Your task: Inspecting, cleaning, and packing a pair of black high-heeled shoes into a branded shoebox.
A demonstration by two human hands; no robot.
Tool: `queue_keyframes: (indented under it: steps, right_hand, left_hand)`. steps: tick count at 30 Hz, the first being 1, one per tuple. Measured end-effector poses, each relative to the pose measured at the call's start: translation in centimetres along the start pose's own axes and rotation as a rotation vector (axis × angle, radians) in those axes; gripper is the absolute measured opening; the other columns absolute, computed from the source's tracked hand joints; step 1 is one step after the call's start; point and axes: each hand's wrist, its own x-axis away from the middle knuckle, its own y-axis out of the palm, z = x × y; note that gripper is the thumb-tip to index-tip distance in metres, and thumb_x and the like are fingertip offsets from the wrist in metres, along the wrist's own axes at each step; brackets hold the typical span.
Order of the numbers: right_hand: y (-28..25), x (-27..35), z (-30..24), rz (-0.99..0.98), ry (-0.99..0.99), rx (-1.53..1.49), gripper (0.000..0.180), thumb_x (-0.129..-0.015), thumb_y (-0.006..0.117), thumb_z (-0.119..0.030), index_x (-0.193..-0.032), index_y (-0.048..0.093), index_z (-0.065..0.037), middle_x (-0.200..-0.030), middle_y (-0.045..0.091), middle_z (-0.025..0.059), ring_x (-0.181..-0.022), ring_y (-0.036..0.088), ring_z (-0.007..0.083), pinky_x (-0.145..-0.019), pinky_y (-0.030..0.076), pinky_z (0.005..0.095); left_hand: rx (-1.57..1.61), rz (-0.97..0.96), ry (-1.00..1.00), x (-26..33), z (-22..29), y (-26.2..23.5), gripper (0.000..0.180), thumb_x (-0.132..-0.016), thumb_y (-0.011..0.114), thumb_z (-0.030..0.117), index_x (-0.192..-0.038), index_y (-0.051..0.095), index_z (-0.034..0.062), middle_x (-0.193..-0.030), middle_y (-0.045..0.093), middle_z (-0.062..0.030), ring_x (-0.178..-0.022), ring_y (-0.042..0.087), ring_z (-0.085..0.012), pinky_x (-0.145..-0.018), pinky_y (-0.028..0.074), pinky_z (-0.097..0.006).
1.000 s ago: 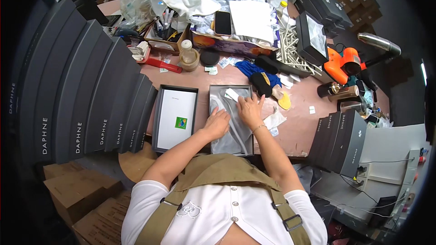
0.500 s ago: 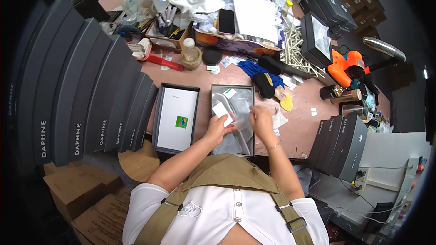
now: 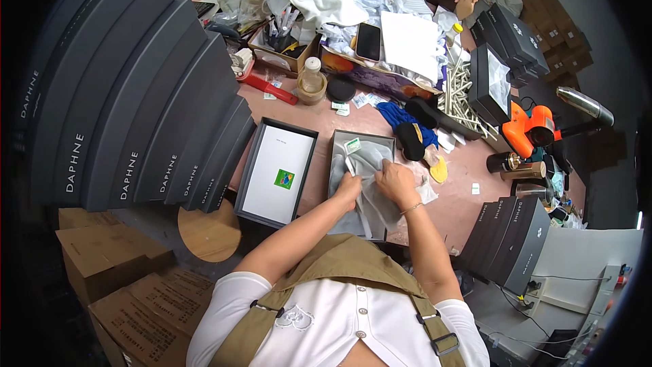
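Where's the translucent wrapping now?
In the head view, the wrapping is just right of centre, mostly in the grey box, under the left hand and right hand, right of the white-lined box.

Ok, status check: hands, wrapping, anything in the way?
Left hand and right hand closed on grey wrapping. Wrapping rumpled over open box. Green-and-white slip at far end, not blocking hands.
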Motion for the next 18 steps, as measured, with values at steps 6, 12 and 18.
queue_keyframes:
  steps: [6,12,18]
  right_hand:
    - [-7.9,1.7,2.2,-0.036,-0.122,-0.058,0.031,-0.079,0.055,-0.027,-0.079,0.067,0.001,-0.078,0.065,0.0258,-0.077,0.065,0.0406,-0.073,0.052,0.0482]
    - [-14.2,5.3,3.3,0.112,-0.124,-0.229,0.029,-0.080,0.054,-0.019,-0.097,0.066,0.001,-0.084,0.064,0.0276,-0.078,0.062,0.0438,-0.074,0.049,0.0464]
    - [-13.3,7.5,3.9,0.550,-0.042,-0.444,0.037,-0.084,0.057,-0.014,-0.117,0.060,0.003,-0.094,0.065,0.0256,-0.083,0.064,0.0385,-0.075,0.049,0.0419]
  left_hand:
    - [-0.022,-0.081,0.005,0.7,2.2,2.1,0.038,-0.083,0.054,0.006,-0.119,0.051,-0.0057,-0.107,0.062,-0.0209,-0.098,0.061,-0.0289,-0.073,0.051,-0.043]
    - [-0.591,0.003,0.256,-2.3,-0.2,0.7,0.051,-0.083,0.056,0.009,-0.129,0.045,-0.0084,-0.117,0.060,-0.0230,-0.104,0.061,-0.0304,-0.087,0.049,-0.039]
    - [-0.557,0.095,0.547,4.5,2.6,3.2,0.072,-0.084,0.062,0.023,-0.141,0.031,-0.0068,-0.134,0.047,-0.0286,-0.127,0.047,-0.0392,-0.105,0.038,-0.040]
